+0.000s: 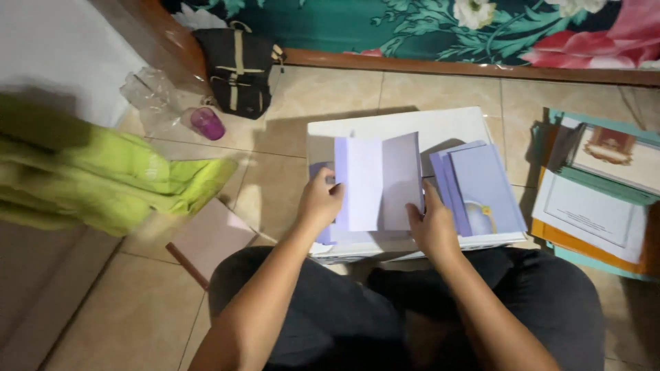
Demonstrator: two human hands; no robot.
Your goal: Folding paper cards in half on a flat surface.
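A pale lavender folded card [378,182] stands half open on a white box [412,127] that rests on my lap. My left hand [320,203] grips the card's left edge, thumb on its front. My right hand [430,223] holds the bottom right of the card, where the greyer flap folds over. A small stack of similar lavender cards [481,189] lies on the box just right of my right hand, the top one showing a round picture near its lower end.
Green cloth [103,178] is piled at the left. A pink board [210,237] lies on the tiled floor by my knee. A black bag [237,69], crumpled clear plastic [148,96] and a purple cup [206,124] sit farther back. Stacked papers and folders [598,199] lie at the right.
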